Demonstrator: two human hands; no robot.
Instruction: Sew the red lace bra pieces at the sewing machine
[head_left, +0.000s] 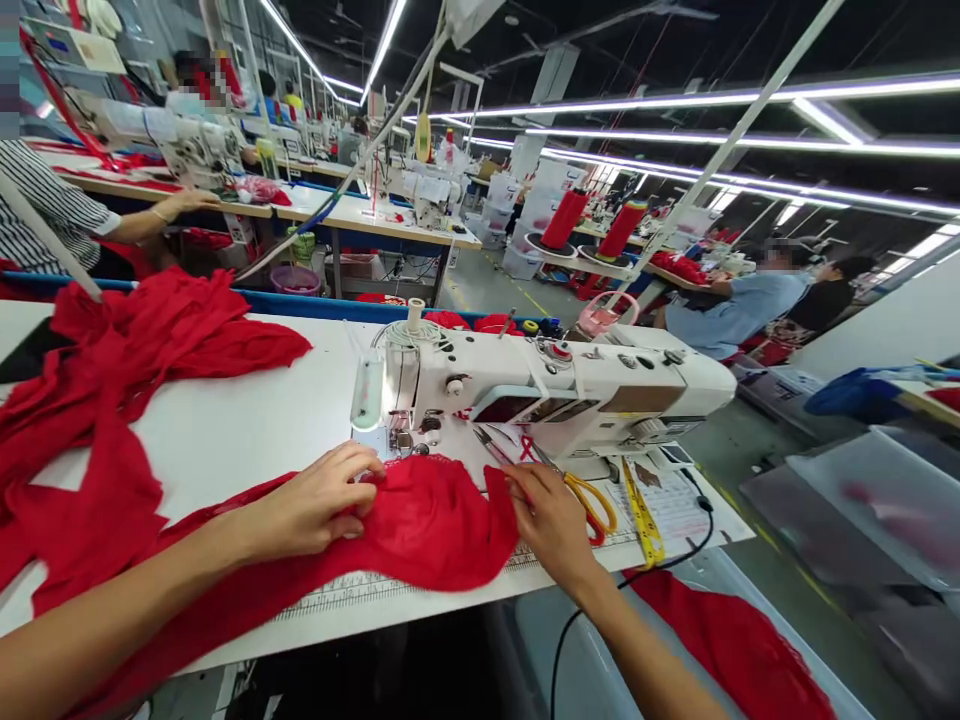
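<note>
A piece of red fabric [435,520] lies across the table's front, its upper edge by the presser foot of a white sewing machine [577,380]. At that edge, just left of the foot, my left hand [334,500] has its fingers curled together on the cloth. Its fingertips are partly hidden. My right hand [551,515] pinches the right end of the same fabric between thumb and fingers. Close beyond the right hand lie scissors with yellow-orange handles [596,505], partly under the machine arm.
A heap of red fabric [165,340] covers the table's left. A yellow tape measure [643,515] and a black cable [709,530] lie at right. Below stands a plastic bin [555,650] with red cloth beside it. Red thread cones [564,220] stand behind; co-workers sit at other machines.
</note>
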